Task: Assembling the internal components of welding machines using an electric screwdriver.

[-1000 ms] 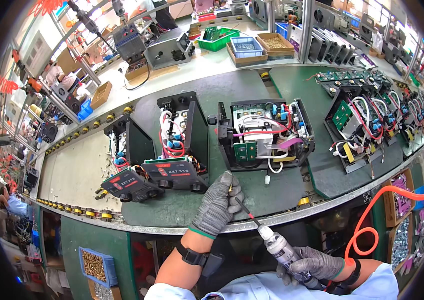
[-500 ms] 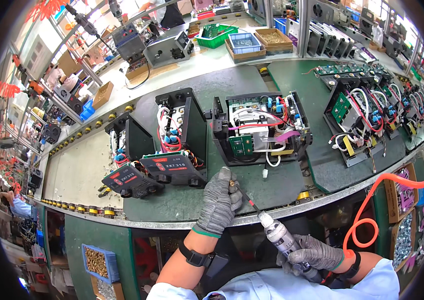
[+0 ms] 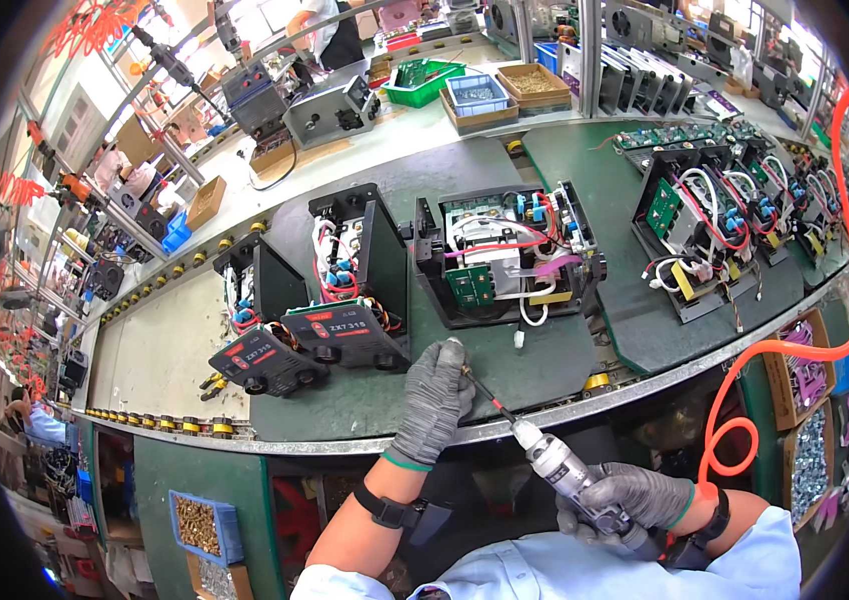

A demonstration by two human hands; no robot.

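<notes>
Both hands wore gray knit gloves with green cuffs. The right hand [image 3: 635, 498] was wrapped firmly around the body of a power screwdriver [image 3: 567, 472], which slanted up and to the left in front of the conveyor's metal edge. Its slim dark bit [image 3: 485, 393], marked with a red band, reached to the fingers of the left hand [image 3: 437, 395]. That left hand had its fingers curled at the bit's tip, over the near part of a dark green board [image 3: 545, 365]; whether they pinched a screw could not be told (the spot was too small and partly covered).

Just beyond the left hand, apart from it, an open electronics chassis [image 3: 505, 250] sat on the same board, its circuit boards, white cables and red wires exposed. To its left stood 2 similar units with tilted black front panels [image 3: 350, 335]. On another green board to the right were more open chassis [image 3: 690, 240] in a row. An orange air hose [image 3: 780, 347] looped down toward the right wrist. A blue bin [image 3: 233, 535] of brass-colored fasteners sat at the lower left, and a green tray [image 3: 415, 98] rested on the far desk [image 3: 380, 150].
</notes>
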